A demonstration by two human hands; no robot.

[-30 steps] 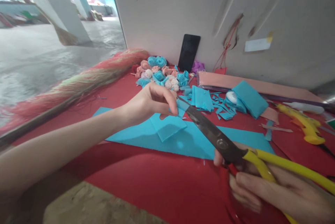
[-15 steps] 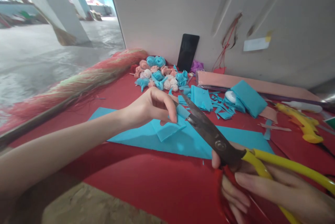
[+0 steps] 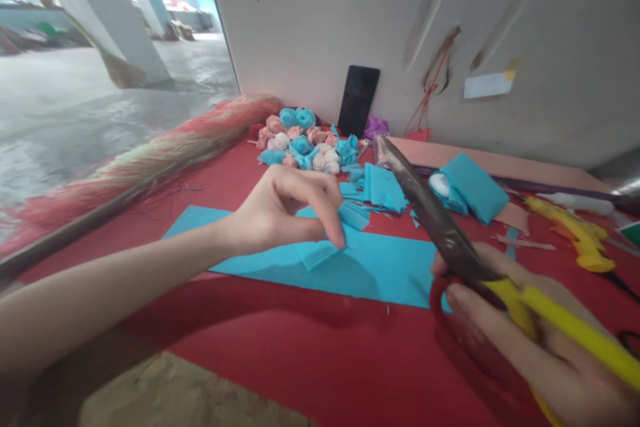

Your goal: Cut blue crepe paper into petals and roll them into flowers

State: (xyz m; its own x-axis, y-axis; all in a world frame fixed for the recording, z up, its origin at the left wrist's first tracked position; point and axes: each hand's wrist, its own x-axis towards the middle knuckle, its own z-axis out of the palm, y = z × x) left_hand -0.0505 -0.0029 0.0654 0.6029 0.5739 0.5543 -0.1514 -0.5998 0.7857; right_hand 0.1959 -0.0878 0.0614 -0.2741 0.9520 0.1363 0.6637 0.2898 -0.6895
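Note:
My left hand (image 3: 290, 210) is closed in a pinch over the blue paper strip. A small folded piece of blue crepe paper (image 3: 355, 215) sticks out beyond its fingers. My right hand (image 3: 545, 327) grips a pair of scissors (image 3: 447, 240) with dark blades and red and yellow handles. The blades look closed together, point up and away, and stand apart from the paper. Flat on the table lies the long blue paper strip (image 3: 395, 274). On it, under my left hand, rests a smaller blue square (image 3: 316, 258).
Several paper roses (image 3: 303, 144) are heaped at the back beside an upright black phone (image 3: 359, 100). Cut blue pieces (image 3: 384, 187) and a folded blue stack (image 3: 475, 187) lie behind the strip. At right is a yellow glue gun (image 3: 575, 230). A fringed bundle (image 3: 150, 147) borders the red table (image 3: 320, 354).
My right hand has drawn the scissors away to the right, and their tips now point higher. My left hand has turned slightly and lowered its fingertips, with the small blue piece still at them.

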